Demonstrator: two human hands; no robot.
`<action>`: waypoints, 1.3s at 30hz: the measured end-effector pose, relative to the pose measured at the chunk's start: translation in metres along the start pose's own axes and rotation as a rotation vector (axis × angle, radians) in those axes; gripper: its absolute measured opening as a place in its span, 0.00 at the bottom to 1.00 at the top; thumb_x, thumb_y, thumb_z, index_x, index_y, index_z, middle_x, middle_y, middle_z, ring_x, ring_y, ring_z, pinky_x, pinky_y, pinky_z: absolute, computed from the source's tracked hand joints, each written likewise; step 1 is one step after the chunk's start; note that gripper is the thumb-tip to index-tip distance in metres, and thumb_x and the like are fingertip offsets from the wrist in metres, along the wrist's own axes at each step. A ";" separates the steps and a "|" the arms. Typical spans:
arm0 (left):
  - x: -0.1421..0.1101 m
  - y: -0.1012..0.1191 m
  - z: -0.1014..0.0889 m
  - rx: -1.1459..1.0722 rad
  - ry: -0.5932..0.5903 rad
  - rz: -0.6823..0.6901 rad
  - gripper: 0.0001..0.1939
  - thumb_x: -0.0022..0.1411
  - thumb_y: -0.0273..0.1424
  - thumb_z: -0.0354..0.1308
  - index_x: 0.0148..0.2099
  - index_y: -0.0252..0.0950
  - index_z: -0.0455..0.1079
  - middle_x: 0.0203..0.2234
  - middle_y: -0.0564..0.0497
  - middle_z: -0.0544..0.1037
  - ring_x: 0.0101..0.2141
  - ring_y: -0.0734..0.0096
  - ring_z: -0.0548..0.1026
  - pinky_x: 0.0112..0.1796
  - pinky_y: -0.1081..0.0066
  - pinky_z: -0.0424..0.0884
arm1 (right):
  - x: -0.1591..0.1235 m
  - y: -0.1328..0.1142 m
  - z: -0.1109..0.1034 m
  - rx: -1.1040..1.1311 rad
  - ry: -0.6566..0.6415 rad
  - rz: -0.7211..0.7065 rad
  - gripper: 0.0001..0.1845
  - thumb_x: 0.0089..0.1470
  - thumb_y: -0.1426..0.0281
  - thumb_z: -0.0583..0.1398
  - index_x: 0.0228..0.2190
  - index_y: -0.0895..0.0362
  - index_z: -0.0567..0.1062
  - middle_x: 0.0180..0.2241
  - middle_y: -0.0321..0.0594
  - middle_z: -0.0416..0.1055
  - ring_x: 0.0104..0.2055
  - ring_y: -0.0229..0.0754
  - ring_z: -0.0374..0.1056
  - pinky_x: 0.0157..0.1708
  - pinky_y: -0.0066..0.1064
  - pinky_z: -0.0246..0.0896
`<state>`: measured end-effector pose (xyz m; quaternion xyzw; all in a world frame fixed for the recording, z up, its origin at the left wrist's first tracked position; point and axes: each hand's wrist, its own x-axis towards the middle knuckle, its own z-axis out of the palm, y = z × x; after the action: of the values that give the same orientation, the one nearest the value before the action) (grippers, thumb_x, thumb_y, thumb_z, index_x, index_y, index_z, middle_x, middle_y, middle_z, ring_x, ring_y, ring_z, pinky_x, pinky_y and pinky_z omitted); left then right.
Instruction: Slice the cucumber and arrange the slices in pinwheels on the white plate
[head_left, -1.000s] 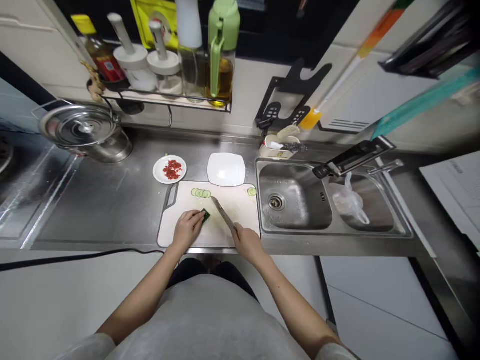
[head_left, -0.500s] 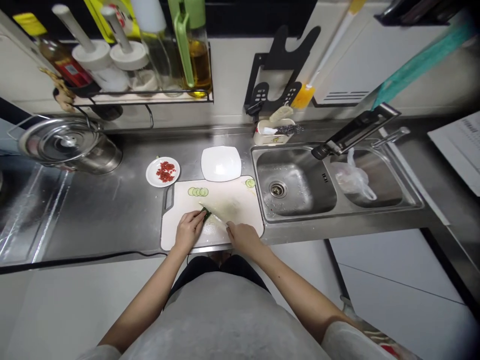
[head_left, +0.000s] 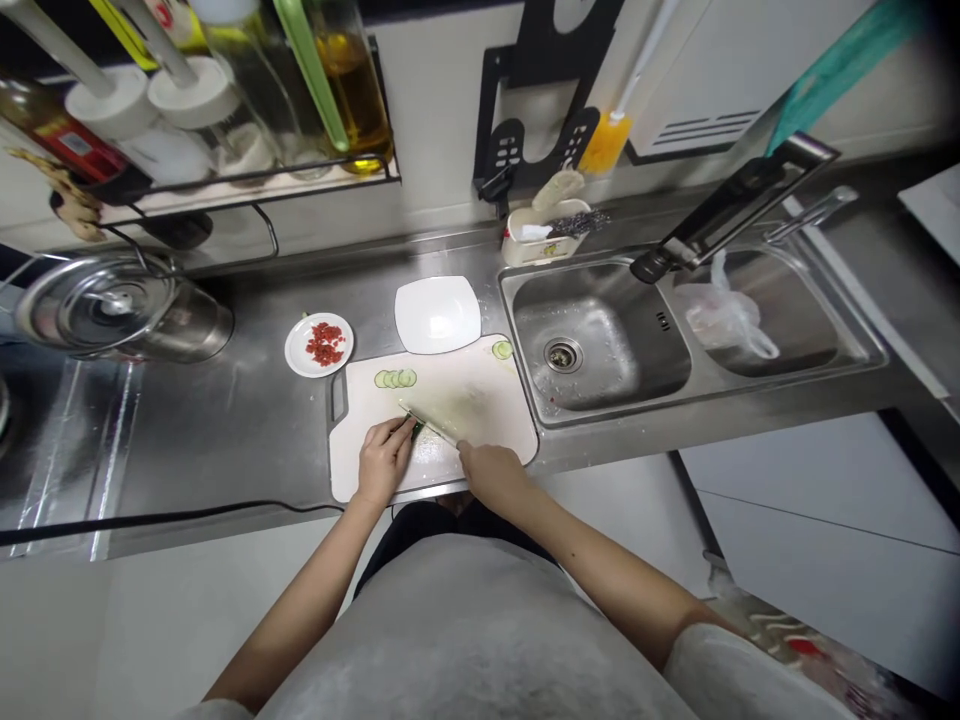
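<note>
On a white cutting board [head_left: 355, 440], my left hand [head_left: 384, 460] has its fingers closed over a dark green piece of cucumber [head_left: 417, 428], which they partly hide. My right hand [head_left: 491, 474] grips the handle of a kitchen knife [head_left: 441, 430]. Its blade points to the upper left and lies against the cucumber beside my left fingertips. A short overlapping row of cucumber slices [head_left: 395, 379] rests at the board's upper left. A few more slices [head_left: 502, 350] sit at its upper right corner.
Behind the board stand an empty white square plate [head_left: 438, 315] and a small plate [head_left: 298, 350] with chopped red pieces. A double sink [head_left: 600, 340] lies to the right. A steel pot [head_left: 187, 320] stands at the left, below a rack of bottles and jars.
The camera view has shifted and tilted a little. Both hands stay at the cucumber, with the knife blade still against it.
</note>
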<state>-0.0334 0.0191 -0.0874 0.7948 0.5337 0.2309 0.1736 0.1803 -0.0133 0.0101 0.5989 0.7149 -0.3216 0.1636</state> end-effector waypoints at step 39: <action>0.003 0.000 0.001 -0.002 0.061 0.077 0.14 0.66 0.31 0.52 0.50 0.40 0.75 0.43 0.45 0.78 0.44 0.66 0.73 0.47 0.64 0.69 | 0.026 0.003 -0.004 0.079 -0.038 -0.069 0.16 0.58 0.77 0.50 0.46 0.60 0.71 0.37 0.52 0.76 0.43 0.49 0.74 0.39 0.34 0.65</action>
<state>-0.0318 0.0213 -0.0880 0.8072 0.5074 0.2620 0.1493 0.1780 0.0091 -0.0043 0.5737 0.7185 -0.3665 0.1423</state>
